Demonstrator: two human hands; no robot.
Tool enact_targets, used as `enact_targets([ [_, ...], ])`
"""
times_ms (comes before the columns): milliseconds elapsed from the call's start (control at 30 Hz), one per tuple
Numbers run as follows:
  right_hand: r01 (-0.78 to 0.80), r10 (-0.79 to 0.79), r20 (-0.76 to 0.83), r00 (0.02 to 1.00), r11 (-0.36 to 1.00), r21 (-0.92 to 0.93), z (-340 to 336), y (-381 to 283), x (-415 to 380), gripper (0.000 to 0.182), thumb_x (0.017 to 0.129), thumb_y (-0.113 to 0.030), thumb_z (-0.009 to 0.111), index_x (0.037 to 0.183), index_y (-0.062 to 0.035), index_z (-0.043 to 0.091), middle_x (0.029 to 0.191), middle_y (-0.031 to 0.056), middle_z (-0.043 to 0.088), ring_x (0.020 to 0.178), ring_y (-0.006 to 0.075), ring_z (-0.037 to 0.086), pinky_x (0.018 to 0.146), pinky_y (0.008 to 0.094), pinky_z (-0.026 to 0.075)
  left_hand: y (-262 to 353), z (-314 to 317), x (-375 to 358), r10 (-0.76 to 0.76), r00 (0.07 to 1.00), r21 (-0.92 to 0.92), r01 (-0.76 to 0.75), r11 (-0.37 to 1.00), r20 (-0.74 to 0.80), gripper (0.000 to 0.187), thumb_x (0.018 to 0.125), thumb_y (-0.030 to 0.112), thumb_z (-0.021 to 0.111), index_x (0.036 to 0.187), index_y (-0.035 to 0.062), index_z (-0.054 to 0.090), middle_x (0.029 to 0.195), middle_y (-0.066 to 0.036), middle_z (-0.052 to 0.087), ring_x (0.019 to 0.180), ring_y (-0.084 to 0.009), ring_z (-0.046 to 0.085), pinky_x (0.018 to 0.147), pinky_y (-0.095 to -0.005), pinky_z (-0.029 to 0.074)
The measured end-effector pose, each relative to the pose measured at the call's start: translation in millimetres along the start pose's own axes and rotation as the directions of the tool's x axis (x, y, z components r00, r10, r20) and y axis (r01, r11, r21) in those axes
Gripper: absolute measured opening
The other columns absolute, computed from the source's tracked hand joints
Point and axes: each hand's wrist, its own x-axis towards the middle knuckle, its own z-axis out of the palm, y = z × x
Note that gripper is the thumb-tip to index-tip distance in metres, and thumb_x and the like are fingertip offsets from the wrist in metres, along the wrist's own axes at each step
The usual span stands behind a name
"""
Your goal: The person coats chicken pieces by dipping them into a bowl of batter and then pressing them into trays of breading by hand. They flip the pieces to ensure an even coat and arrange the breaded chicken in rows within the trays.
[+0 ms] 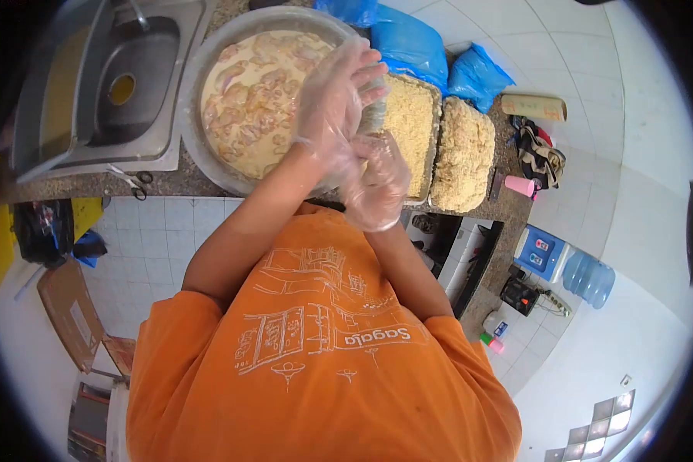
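My left hand (pixel 333 104) wears a clear plastic glove and is raised over the right rim of a large metal bowl (pixel 195 142), fingers apart and holding nothing. My right hand (pixel 377 185), also gloved, is just below it, its fingers bent together at the loose glove cuff near my left wrist. In the bowl, raw meat pieces (pixel 246 100) lie in pale creamy liquid. Right of my hands is a tray of pale crumbs (pixel 412 138), partly hidden by them. Beside it stands a heap of crumb-coated pieces (pixel 463 158).
A metal sink (pixel 158 85) is at the left, with scissors (pixel 135 181) near its front edge. Blue plastic bags (pixel 412 46) lie behind the trays. A pink cup (pixel 520 185) and a dark cloth bundle (pixel 539 154) are at the right.
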Motion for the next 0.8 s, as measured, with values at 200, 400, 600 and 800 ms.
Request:
enact_targets([
  [200,0.448,-0.388,0.362,0.847,0.889,-0.095,35,-32,14,0.020,0.074,0.002,0.074,0.089,-0.0067,0.065,0.077,0.0067,0.064,0.071,0.0248,0.065,0.060,0.0338,0.051,45,-60,-9,-0.099,0.993,-0.175,0.109,0.979,0.064,0.096,0.089,0.074,0.042,0.155,0.0085,0.019,0.152,-0.022,0.027,0.140,-0.0362,0.028,0.114,-0.0505,0.023],
  [400,0.252,-0.396,0.636,0.662,0.917,0.309,72,-29,24,0.017,0.077,-0.003,0.069,0.087,-0.0156,0.066,0.081,0.0029,0.066,0.074,0.0243,0.066,0.061,0.0342,0.053,93,-130,-55,0.272,0.949,-0.039,-0.282,0.959,-0.158,0.112,0.085,0.089,0.020,0.158,0.0037,0.019,0.159,-0.027,0.024,0.149,-0.0390,0.019,0.119,-0.0551,0.016],
  [600,0.366,0.237,0.773,0.589,0.775,-0.516,159,46,120,0.019,0.094,-0.019,0.056,0.102,-0.0114,0.072,0.098,0.0135,0.070,0.088,0.0351,0.068,0.080,0.0440,0.055,149,-212,-117,0.488,0.781,0.512,-0.256,0.820,-0.390,0.113,0.084,0.090,0.015,0.156,0.0031,0.028,0.154,-0.024,0.036,0.142,-0.0376,0.035,0.118,-0.0485,0.022],
  [800,0.649,0.050,0.881,0.470,0.657,-0.384,241,109,142,0.026,0.095,-0.022,0.055,0.116,-0.0121,0.069,0.107,0.0142,0.071,0.097,0.0353,0.068,0.092,0.0447,0.054,111,-235,-165,0.361,0.811,0.379,-0.188,0.906,-0.461,0.106,0.088,0.086,0.014,0.151,0.0036,0.039,0.146,-0.020,0.049,0.136,-0.0317,0.044,0.114,-0.0453,0.028],
])
